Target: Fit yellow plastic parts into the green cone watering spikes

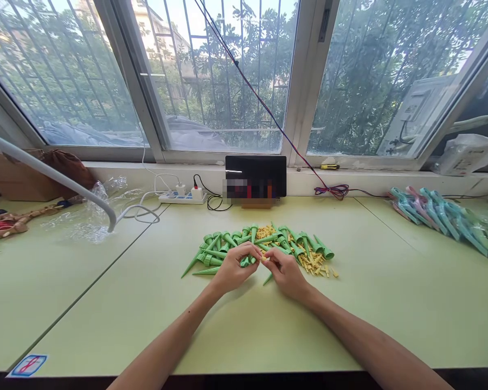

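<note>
Our left hand (236, 266) and right hand (288, 273) meet, fingertips pinching a small yellow plastic piece (263, 259); whether the left also grips something green, we cannot tell. Around them, green plastic spikes (210, 260) spread from ten to two o'clock, loose yellow pieces (315, 265) lie towards two, and a tablet (256, 167) stands at twelve.
</note>
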Available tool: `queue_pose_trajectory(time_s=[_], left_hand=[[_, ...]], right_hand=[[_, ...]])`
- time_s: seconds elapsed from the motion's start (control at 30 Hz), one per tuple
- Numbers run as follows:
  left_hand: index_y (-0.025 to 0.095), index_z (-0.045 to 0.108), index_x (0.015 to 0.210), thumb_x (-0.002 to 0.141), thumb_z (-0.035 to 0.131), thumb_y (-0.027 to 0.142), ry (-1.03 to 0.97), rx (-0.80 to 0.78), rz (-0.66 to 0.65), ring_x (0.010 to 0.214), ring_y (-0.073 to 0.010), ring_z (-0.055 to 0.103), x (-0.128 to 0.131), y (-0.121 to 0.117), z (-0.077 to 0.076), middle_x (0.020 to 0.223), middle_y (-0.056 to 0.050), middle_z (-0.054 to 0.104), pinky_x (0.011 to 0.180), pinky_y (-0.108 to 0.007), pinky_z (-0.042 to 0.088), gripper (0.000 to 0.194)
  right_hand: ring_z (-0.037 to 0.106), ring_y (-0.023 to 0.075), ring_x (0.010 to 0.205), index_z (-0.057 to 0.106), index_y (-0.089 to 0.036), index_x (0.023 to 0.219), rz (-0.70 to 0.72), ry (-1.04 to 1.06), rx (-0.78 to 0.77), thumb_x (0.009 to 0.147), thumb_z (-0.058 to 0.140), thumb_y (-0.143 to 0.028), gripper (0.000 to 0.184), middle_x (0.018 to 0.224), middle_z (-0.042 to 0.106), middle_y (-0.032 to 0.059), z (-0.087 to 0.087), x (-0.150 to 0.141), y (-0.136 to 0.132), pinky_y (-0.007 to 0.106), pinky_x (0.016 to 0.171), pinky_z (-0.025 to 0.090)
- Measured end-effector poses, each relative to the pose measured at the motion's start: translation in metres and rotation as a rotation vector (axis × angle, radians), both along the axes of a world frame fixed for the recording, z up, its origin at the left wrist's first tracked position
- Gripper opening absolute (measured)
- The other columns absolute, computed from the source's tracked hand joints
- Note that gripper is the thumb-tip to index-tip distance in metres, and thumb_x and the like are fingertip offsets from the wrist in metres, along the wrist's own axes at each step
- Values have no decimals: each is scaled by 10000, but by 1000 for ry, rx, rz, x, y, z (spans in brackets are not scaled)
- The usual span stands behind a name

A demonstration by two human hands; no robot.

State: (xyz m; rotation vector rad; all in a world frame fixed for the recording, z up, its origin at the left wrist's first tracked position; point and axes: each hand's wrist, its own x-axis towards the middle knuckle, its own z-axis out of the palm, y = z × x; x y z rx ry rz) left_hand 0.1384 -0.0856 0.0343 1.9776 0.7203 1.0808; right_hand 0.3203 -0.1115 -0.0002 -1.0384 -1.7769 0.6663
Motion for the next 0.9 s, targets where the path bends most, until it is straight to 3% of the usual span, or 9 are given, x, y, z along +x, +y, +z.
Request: queue_pose_trajectory(time_s=[0.9], left_hand=[[182,671,821,777,555,34,4,17,-10,874,-168,626,-1,2,-4,878,-31,647,802,-295,490,193]], right_hand=[[303,105,519,571,-185,838,12,-49,31,971,480,-310,205,593,404,-53,0,0,1,254,506,251]])
